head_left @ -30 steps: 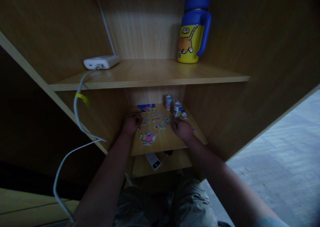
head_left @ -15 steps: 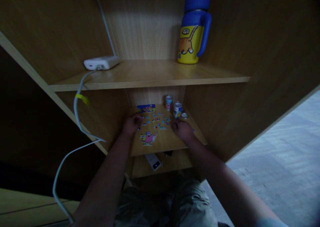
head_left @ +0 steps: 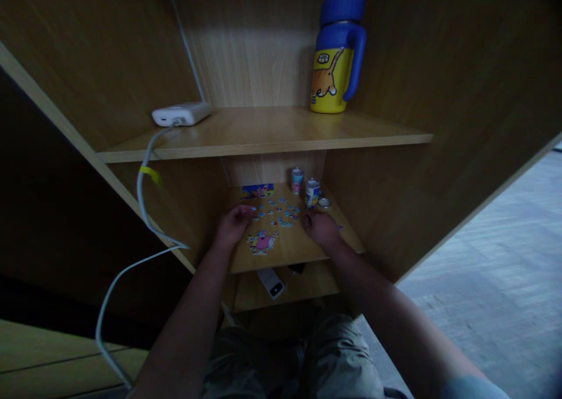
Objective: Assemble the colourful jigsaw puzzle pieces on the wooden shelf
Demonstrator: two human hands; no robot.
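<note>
Over the left side of the lower shelf, my left hand (head_left: 233, 224) has its thumb and forefinger pinched on a small puzzle piece (head_left: 253, 209). My right hand (head_left: 322, 227) rests at the right with fingers curled in; whatever they may hold is hidden. Between the hands lie several loose puzzle pieces (head_left: 287, 216), mostly light blue. Nearer the front edge is a partly joined puzzle (head_left: 262, 242) with a pink figure and a yellow one. A picture card (head_left: 257, 191) lies behind, at the back left.
Two small printed cans, one farther back (head_left: 297, 180) and one nearer (head_left: 312, 193), stand by a round metal lid (head_left: 324, 203). On the upper shelf (head_left: 263, 130) are a white power adapter (head_left: 182, 114) with a hanging cable and a blue-yellow bottle (head_left: 332, 65). A white device (head_left: 271, 283) lies below.
My left hand has shifted slightly right, towards the loose pieces, with a piece now showing at its fingertips. My right hand has hardly moved. The view has shifted a little.
</note>
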